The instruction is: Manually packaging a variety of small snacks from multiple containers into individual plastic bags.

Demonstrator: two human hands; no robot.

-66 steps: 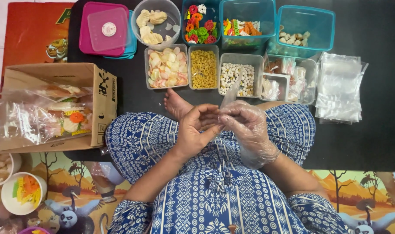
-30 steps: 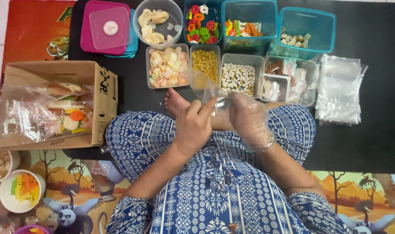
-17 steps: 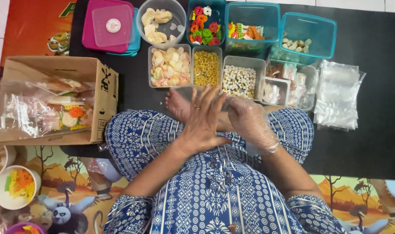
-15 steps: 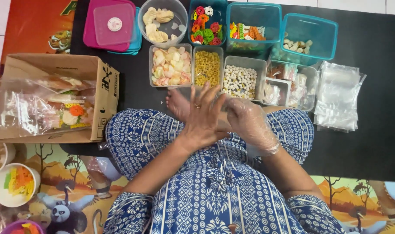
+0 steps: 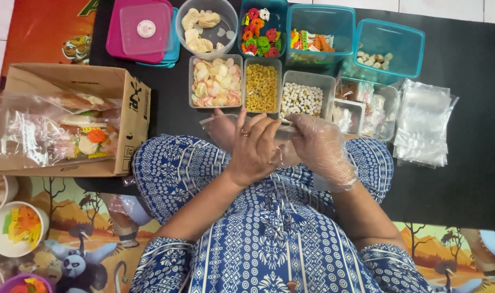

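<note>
Over my lap, my left hand (image 5: 255, 149) lies palm down with the fingers spread loosely, pressing on a clear plastic bag (image 5: 217, 123) whose free end sticks out past my fingertips, above my bare foot. My right hand (image 5: 321, 146), inside a thin transparent glove, is curled and pinches the other end of that same bag, so both hands hold it stretched between them, just short of the near row of tubs.

The black mat (image 5: 464, 179) carries everything else. Along its near row stand three clear rectangular tubs: one of pale pink and white crackers (image 5: 216, 81), one of yellow macaroni-like pieces (image 5: 261, 87), one of small white pellets (image 5: 307, 97). Right of them sit two more clear tubs with little sealed packets (image 5: 369, 103). Toward the mat's right edge lies a stack of empty clear bags (image 5: 424, 123).

At the far edge I count three teal boxes: flower-shaped chips in red, green and orange (image 5: 260, 30), mixed coloured sticks (image 5: 311, 40), and a few pale nuggets (image 5: 379, 57). A round clear tub of cream curls (image 5: 204, 27) sits left of them, then a magenta lid (image 5: 140, 30) with a round white sticker.

At the mat's left edge, a cardboard box (image 5: 74, 125) lies open, holding filled bags.
</note>
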